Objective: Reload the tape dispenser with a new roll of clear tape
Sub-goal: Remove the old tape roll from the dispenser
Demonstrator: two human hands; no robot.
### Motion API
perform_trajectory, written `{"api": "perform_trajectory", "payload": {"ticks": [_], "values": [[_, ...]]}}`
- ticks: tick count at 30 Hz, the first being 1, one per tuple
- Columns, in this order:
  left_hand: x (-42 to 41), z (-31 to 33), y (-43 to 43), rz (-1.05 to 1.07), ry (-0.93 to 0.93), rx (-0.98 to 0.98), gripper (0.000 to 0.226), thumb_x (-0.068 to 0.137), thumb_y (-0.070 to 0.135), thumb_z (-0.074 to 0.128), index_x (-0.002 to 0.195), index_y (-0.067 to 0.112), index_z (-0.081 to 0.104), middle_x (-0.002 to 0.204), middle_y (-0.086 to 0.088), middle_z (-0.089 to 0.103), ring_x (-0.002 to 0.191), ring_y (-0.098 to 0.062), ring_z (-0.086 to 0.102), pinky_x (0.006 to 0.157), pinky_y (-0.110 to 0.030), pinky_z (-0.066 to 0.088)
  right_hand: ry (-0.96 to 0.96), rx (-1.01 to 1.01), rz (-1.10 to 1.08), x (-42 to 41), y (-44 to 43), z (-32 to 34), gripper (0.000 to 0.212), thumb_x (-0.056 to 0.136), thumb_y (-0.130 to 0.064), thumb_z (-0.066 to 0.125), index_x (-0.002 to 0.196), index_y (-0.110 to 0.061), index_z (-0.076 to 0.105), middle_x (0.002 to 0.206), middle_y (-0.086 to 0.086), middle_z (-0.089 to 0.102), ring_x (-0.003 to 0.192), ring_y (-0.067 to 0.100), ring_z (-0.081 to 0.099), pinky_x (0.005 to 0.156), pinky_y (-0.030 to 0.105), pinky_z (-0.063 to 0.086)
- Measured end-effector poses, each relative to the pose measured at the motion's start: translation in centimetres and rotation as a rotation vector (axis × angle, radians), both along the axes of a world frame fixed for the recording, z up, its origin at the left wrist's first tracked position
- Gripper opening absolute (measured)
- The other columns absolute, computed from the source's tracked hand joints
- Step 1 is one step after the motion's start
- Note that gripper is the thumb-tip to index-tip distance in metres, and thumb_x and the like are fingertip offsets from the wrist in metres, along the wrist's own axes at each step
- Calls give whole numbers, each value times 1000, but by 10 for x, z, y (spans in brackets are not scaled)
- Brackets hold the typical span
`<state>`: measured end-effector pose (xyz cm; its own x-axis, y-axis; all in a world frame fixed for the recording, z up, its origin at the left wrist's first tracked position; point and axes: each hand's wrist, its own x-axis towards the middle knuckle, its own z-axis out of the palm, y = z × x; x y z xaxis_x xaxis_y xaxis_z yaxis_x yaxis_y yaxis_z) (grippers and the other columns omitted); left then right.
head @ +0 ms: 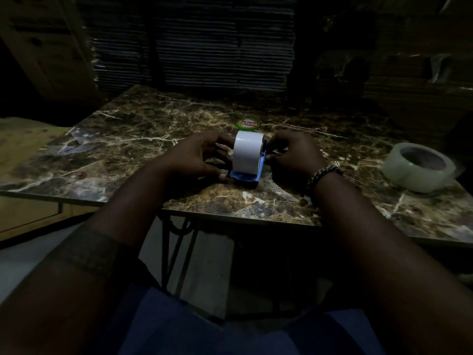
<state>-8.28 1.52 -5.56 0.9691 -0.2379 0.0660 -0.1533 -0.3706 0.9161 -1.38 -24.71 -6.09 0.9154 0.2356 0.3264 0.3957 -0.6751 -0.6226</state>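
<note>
A blue tape dispenser (246,178) stands on the marbled table (133,139), near its front edge. A bright white-looking roll of tape (247,151) sits upright in it. My left hand (194,155) grips the dispenser's left side, thumb low by the blue base. My right hand (294,156), with a beaded bracelet on the wrist, holds the right side at the roll's hub. A second roll of clear tape (418,166) lies flat on the table to the right, apart from both hands.
A round green and red sticker or lid (248,123) lies just behind the dispenser. Stacked flat cardboard (194,47) rises behind the table. A wooden surface (25,142) adjoins the table on the left. The room is dim.
</note>
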Motion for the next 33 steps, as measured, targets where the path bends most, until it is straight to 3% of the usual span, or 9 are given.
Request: {"api": "perform_trajectory", "payload": {"ticks": [4,7,20,24,26,29,33], "values": [[1,-1,0,-8,-15,35,69,77,-23,83,125,25,70,127,-18,75,120,-21,75,99,-38,65,10,6,15,-3,1,2,29,72,-15,91,94,-25,77,95,-3,73,96,21,71,86,43,61],[1,-2,1,-3,5,16,68,78,-21,83,125,27,71,126,-19,76,120,-23,76,99,-41,64,46,29,20,-4,2,0,30,72,-11,91,94,-27,77,90,-9,69,97,21,72,88,45,61],[1,-5,-1,-17,55,-54,56,85,-19,79,131,13,70,128,-18,76,123,-25,75,99,-42,64,43,46,31,1,3,-5,30,70,-13,92,95,-23,78,101,-2,76,100,21,72,88,49,62],[-1,-1,-5,-23,-9,-4,50,89,-16,77,130,12,67,131,-14,75,121,-13,75,101,-31,62,31,9,35,-3,2,-1,28,73,-12,89,98,-21,79,102,-1,76,100,20,72,89,46,61],[3,-3,-2,-21,-21,11,51,90,-13,77,134,9,64,136,-14,73,123,-11,73,105,-33,61,26,16,38,-4,1,3,24,75,-12,87,98,-18,79,100,0,76,97,20,72,88,44,61],[8,-8,2,-26,-6,10,61,91,3,85,144,12,56,146,-11,67,138,-22,66,116,-52,54,10,151,-4,-2,-3,9,20,82,-13,82,101,-14,78,95,3,76,90,17,72,83,38,62],[5,-1,1,-55,-32,82,91,75,47,90,153,41,45,162,5,52,148,-14,54,119,-46,51,97,559,206,-7,-6,20,20,92,-19,74,111,-11,73,101,3,75,91,6,71,80,27,55]]}}
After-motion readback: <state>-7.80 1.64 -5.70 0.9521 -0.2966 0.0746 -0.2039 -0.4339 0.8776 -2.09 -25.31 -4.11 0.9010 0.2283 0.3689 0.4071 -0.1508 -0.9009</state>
